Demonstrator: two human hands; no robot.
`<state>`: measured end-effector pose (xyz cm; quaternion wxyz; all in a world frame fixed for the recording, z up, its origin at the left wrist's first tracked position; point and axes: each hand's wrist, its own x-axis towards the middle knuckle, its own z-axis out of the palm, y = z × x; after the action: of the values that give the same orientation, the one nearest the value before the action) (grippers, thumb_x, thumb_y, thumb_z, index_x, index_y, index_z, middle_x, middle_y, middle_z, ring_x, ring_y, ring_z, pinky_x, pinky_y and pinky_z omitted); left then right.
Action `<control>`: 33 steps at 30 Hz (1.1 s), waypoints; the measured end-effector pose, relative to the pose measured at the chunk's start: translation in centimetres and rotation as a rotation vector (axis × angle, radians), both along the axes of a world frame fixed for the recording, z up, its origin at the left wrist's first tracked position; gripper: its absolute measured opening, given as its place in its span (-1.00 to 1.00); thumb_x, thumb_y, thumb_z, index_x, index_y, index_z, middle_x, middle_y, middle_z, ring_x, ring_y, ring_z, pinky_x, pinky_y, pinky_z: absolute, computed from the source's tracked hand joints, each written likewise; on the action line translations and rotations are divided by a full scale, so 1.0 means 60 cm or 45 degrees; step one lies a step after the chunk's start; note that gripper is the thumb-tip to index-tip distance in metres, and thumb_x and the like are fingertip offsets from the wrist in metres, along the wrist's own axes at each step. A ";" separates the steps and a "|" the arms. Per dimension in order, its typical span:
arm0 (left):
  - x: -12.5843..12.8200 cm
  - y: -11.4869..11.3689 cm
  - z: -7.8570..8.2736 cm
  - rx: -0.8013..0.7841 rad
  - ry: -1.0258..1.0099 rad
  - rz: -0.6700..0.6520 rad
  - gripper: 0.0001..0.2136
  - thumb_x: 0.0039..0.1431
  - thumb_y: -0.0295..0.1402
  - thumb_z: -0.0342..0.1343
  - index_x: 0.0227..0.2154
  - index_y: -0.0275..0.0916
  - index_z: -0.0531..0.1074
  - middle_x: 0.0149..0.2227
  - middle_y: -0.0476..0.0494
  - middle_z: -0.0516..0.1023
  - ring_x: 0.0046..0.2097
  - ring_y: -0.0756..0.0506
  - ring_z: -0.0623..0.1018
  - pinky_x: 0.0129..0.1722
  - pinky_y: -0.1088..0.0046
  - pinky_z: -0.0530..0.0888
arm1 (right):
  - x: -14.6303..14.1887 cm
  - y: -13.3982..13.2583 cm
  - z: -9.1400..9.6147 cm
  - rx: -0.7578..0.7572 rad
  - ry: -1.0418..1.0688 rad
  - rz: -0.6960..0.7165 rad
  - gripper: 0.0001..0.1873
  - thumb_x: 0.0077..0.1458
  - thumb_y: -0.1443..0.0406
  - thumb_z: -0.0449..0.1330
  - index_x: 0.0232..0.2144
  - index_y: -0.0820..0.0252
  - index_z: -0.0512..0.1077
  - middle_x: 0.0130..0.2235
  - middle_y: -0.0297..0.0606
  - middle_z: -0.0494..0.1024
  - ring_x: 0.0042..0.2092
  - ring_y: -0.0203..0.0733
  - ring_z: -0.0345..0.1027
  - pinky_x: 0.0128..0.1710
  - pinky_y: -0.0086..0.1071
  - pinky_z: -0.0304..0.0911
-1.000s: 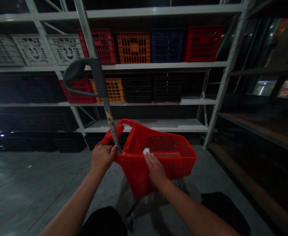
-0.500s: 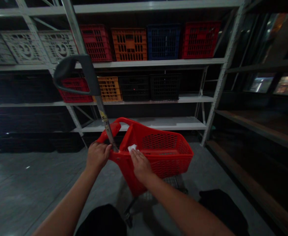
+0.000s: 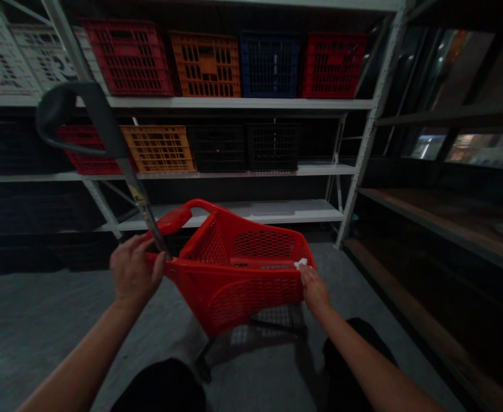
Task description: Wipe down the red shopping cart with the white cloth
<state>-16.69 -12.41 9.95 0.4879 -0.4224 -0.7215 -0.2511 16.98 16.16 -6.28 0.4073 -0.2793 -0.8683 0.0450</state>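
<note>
Red shopping cart point(image 3: 242, 292), on grey floor before steel shelving point(image 3: 363, 154) of crates point(image 3: 206, 66): left hand point(image 3: 133, 269), fingers curled on its near-left corner by the grey pole point(image 3: 142, 197); right hand point(image 3: 314, 290), fingers bunched, pressing white cloth point(image 3: 301, 263) on far-right rim

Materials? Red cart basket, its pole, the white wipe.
The red basket looks like molded plastic, semi-gloss, with formed perforated walls. The pole looks like bare metal, going by its dull sheen, though the dim light leaves that open. The white wipe seems soft paper or cloth; too small to tell.
</note>
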 end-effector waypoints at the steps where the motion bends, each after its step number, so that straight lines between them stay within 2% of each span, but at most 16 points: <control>1: 0.027 0.012 -0.009 -0.019 0.010 -0.106 -0.64 0.09 -0.21 0.00 -0.09 -0.30 0.27 0.03 -0.27 0.30 0.10 -0.21 0.27 0.10 0.15 0.21 | -0.020 -0.015 0.004 0.010 0.021 0.009 -0.40 -0.03 0.57 -0.12 0.07 0.24 0.27 0.05 -0.12 0.40 0.10 -0.13 0.22 0.09 -0.11 0.16; 3: 0.083 0.048 -0.029 -0.194 -0.039 -0.289 -0.75 0.12 -0.28 -0.03 -0.16 -0.25 0.33 0.00 -0.26 0.33 0.08 -0.18 0.31 0.10 0.22 0.23 | -0.069 -0.054 0.018 0.049 0.034 0.092 -0.40 -0.03 0.57 -0.12 0.07 0.26 0.28 0.04 -0.12 0.40 0.10 -0.14 0.22 0.09 -0.14 0.16; 7: 0.171 0.139 -0.067 -0.416 -0.251 -0.352 -0.72 0.17 -0.23 -0.12 -0.22 -0.25 0.39 -0.01 -0.29 0.37 0.05 -0.19 0.33 0.07 0.19 0.23 | -0.160 -0.134 0.050 0.118 -0.007 0.311 -0.40 -0.05 0.57 -0.10 0.09 0.38 0.24 0.06 -0.08 0.38 0.13 -0.15 0.17 0.13 -0.20 0.13; 9: 0.191 0.171 -0.083 -0.523 -0.350 -0.306 -0.67 0.20 -0.19 -0.18 -0.24 -0.24 0.42 -0.13 -0.25 0.48 -0.05 -0.18 0.42 0.07 0.10 0.19 | -0.178 -0.154 0.056 0.135 -0.041 0.338 -0.41 -0.05 0.57 -0.09 0.09 0.45 0.23 0.06 -0.02 0.37 0.14 -0.13 0.15 0.13 -0.19 0.12; 12: 0.190 0.188 -0.105 -0.640 -0.392 -0.190 -0.59 0.22 -0.14 -0.25 -0.37 -0.25 0.47 -0.33 -0.21 0.55 -0.20 -0.17 0.47 0.08 0.01 0.08 | -0.165 -0.147 0.046 0.177 -0.089 0.341 -0.37 -0.09 0.60 -0.08 0.10 0.46 0.21 0.06 0.02 0.36 0.13 -0.12 0.17 0.12 -0.19 0.14; 17: 0.158 0.171 -0.123 -0.685 -0.331 -0.221 -0.59 0.21 -0.13 -0.23 -0.38 -0.24 0.46 -0.29 -0.21 0.55 -0.14 -0.19 0.43 0.05 0.05 0.09 | -0.075 -0.100 0.007 0.246 -0.061 0.350 -0.29 -0.05 0.59 -0.12 0.20 0.30 0.04 0.09 -0.07 0.34 0.14 -0.13 0.14 0.10 -0.14 0.18; 20: 0.144 0.157 -0.122 -0.695 -0.349 -0.258 -0.60 0.19 -0.10 -0.20 -0.45 -0.23 0.45 -0.33 -0.19 0.56 -0.17 -0.17 0.43 0.02 0.10 0.11 | -0.019 -0.101 -0.002 0.275 -0.061 0.402 -0.27 -0.02 0.59 -0.16 0.23 0.28 -0.06 0.12 -0.07 0.30 0.18 -0.13 0.09 0.08 -0.12 0.20; 24: 0.129 0.125 -0.122 -0.730 -0.322 -0.252 -0.59 0.18 -0.09 -0.19 -0.54 -0.23 0.40 -0.44 -0.15 0.54 -0.24 -0.13 0.43 -0.02 0.14 0.12 | 0.023 -0.128 -0.001 0.288 -0.190 0.588 -0.27 0.01 0.58 -0.16 0.25 0.27 -0.13 0.19 -0.11 0.17 0.24 -0.15 -0.07 0.13 -0.15 0.15; 26: 0.121 0.104 -0.124 -0.733 -0.301 -0.244 -0.60 0.18 -0.09 -0.18 -0.55 -0.23 0.40 -0.46 -0.12 0.54 -0.26 -0.12 0.43 -0.03 0.14 0.11 | 0.031 -0.122 0.000 0.331 -0.265 0.738 -0.31 0.05 0.55 -0.14 0.25 0.28 -0.13 0.20 -0.12 0.15 0.24 -0.17 -0.07 0.16 -0.16 0.09; 29: 0.108 0.075 -0.125 -0.752 -0.286 -0.246 -0.62 0.17 -0.11 -0.16 -0.57 -0.23 0.39 -0.49 -0.10 0.52 -0.28 -0.12 0.43 -0.05 0.15 0.11 | 0.032 -0.064 0.004 0.369 -0.299 0.835 -0.39 0.11 0.52 -0.14 0.22 0.22 -0.03 0.15 -0.15 0.25 0.21 -0.22 0.02 0.16 -0.15 0.07; 33: 0.091 0.048 -0.123 -0.764 -0.299 -0.275 -0.65 0.17 -0.15 -0.14 -0.57 -0.23 0.39 -0.49 -0.09 0.52 -0.30 -0.10 0.43 -0.06 0.16 0.11 | 0.014 0.044 0.015 0.267 -0.259 0.638 -0.45 0.10 0.54 -0.14 0.13 0.19 0.18 0.09 -0.14 0.34 0.16 -0.19 0.13 0.13 -0.09 0.10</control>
<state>-11.21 -9.50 2.55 0.2259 -0.5892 -0.7656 -0.1248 17.82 18.79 -5.37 0.3212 -0.0154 -0.9465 0.0259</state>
